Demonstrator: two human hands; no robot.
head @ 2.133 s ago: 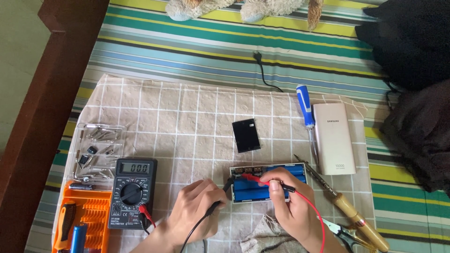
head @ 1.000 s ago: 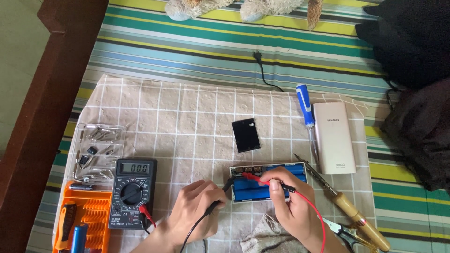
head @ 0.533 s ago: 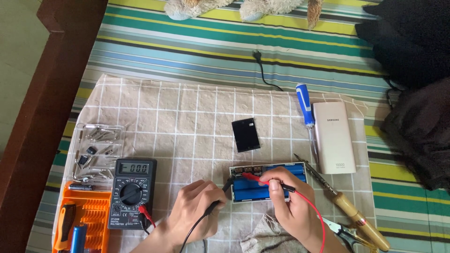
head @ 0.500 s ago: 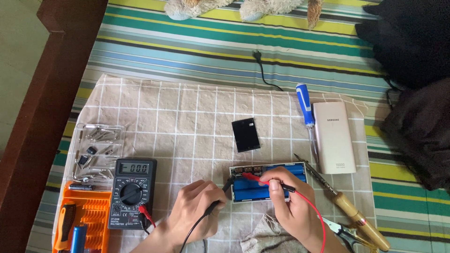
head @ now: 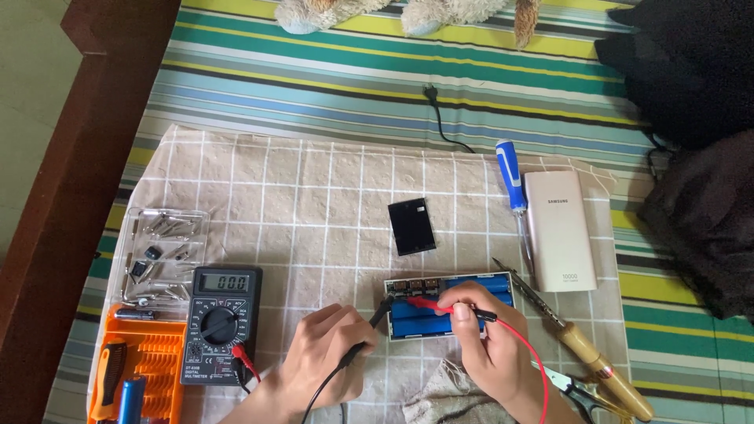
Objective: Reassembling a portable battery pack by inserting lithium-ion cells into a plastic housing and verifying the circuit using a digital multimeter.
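**Probes on a battery pack**

A battery pack (head: 440, 308) lies flat on a checked cloth, its casing off: blue cylindrical cells side by side, with a narrow circuit board along the far edge. A black probe (head: 369, 330), held in the left hand (head: 326, 357), slants up to touch the pack's left end. A red probe (head: 448, 308), pinched in the right hand (head: 491, 345), lies across the cells, tip pointing left.

Single head-worn view, looking steeply down, close over the checked cloth (head: 314, 204), striped bedcover (head: 377, 86) beyond
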